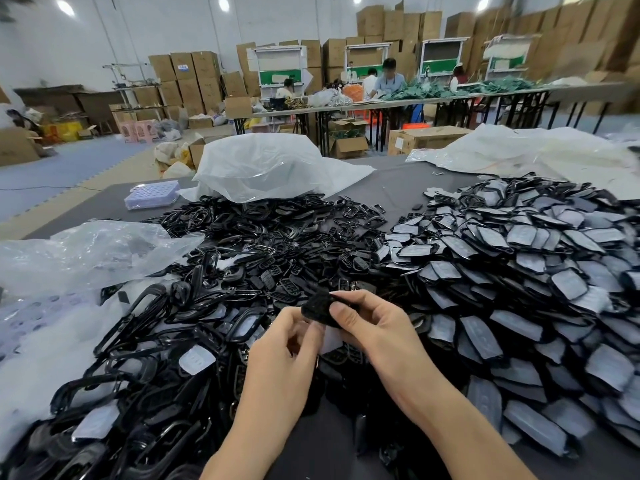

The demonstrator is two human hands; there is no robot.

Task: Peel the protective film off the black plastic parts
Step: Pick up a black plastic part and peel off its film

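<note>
Black part, held just beside the filmed pile, is clamped in right hand fingers; left hand fingers pinch, apparently, its film edge, which may tear if jerked.

One head-worn wide-angle view looks forward and down, close over the table, the room behind.

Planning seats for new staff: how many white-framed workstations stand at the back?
4, in a row before the stacked cartons: leftmost workstation, second workstation, third workstation, rightmost workstation. Others may be hidden further right.
</note>
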